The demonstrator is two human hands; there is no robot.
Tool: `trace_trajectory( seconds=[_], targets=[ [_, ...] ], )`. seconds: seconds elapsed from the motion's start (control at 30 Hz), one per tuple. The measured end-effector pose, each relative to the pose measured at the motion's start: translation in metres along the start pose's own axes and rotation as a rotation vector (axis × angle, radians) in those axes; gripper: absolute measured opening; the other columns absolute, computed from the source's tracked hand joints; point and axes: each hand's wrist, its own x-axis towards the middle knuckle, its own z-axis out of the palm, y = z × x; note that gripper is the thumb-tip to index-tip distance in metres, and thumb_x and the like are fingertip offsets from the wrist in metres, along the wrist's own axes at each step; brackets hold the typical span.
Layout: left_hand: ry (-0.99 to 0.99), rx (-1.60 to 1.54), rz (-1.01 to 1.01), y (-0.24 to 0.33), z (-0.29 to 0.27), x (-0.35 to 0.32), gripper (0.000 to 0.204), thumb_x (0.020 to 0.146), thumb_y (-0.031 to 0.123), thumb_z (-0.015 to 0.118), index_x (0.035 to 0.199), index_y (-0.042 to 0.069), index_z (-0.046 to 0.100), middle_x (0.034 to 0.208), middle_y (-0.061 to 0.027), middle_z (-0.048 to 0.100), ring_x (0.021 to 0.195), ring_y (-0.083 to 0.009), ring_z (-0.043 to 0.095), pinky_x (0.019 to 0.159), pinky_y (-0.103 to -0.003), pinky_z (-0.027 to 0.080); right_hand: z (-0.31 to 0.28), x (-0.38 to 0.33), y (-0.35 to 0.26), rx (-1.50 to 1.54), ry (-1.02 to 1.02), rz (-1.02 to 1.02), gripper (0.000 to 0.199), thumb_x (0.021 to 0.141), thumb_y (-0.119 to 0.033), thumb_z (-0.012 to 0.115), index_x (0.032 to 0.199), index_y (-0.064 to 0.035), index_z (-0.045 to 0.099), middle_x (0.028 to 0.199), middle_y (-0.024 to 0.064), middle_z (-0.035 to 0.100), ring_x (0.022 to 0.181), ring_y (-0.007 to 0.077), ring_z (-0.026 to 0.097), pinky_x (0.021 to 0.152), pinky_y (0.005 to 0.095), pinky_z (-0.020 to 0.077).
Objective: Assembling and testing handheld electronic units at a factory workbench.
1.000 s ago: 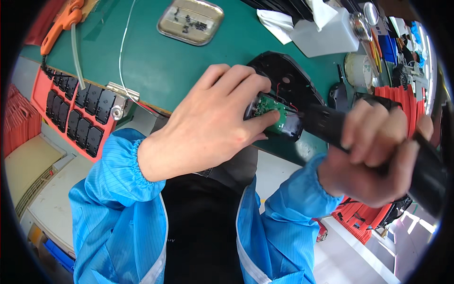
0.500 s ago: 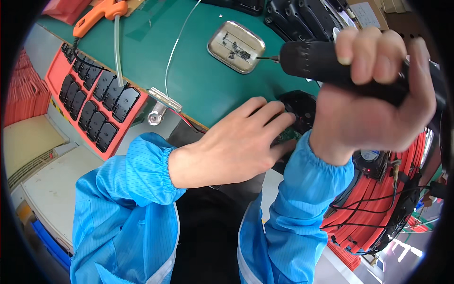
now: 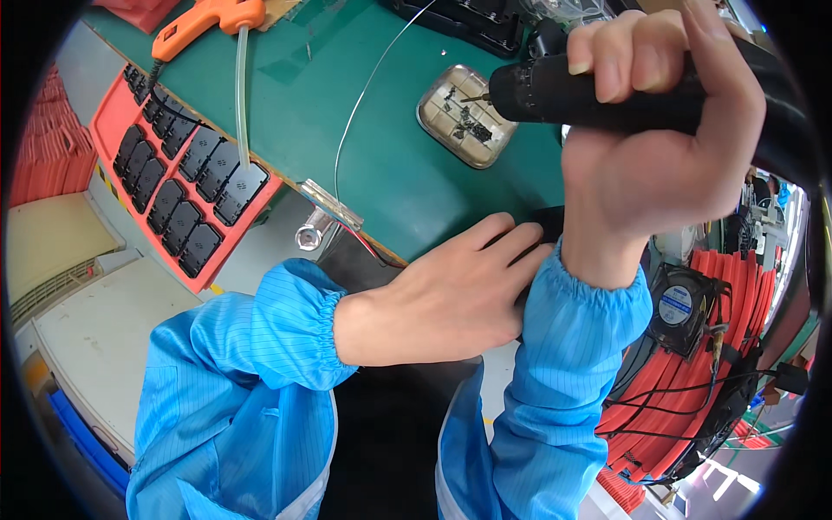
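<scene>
A black electric screwdriver (image 3: 546,91) is gripped in my right hand (image 3: 641,165), its shaft lying nearly level and pointing left. Its thin bit hangs over a small rounded metal dish (image 3: 464,154) that holds small dark screws (image 3: 472,130). My left hand (image 3: 442,299) rests at the near edge of the bench, its fingers bent over a black plastic housing (image 3: 549,220). Most of that housing, along with the green circuit board seen in it earlier, is hidden behind my left hand and right sleeve.
An orange glue gun (image 3: 199,28) with a clear glue stick lies at the far left. Beside the bench, a red tray (image 3: 165,160) carries several black covers. A metal clamp (image 3: 325,212) sits on the bench edge. At right are a black fan (image 3: 680,308) and stacked red trays (image 3: 659,407).
The screwdriver has shifted left and slightly up, so its bit is now over the screws instead of at the dish's right edge. The whole view has swung a little; my left hand stays on the housing.
</scene>
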Motion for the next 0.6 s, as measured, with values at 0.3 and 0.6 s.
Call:
trace_trajectory(
  seconds=[0.3,0.6],
  targets=[
    [0.085,0.057,0.013,0.001,0.003,0.001,0.012,0.062,0.020,0.068,0.063,0.009,0.073,0.100,-0.0134,0.066,0.113,-0.0355,0.057,0.097,-0.041,0.046,0.006,0.003,0.000,0.065,0.055,0.015,0.018,0.097,-0.023,0.057,0.097,-0.0051,0.058,0.070,0.0001,0.048,0.060,0.0126,0.048,0.063,0.0339,0.0423],
    [0.071,0.089,0.015,0.001,0.004,0.001,0.015,0.063,0.020,0.069,0.067,0.006,0.074,0.105,-0.0147,0.066,0.115,-0.0366,0.057,0.098,-0.043,0.046,0.003,0.004,-0.011,0.127,0.125,0.008,0.017,0.097,-0.021,0.059,0.099,-0.0053,0.054,0.068,-0.0013,0.050,0.057,0.0099,0.049,0.061,0.0292,0.0430]
  ],
)
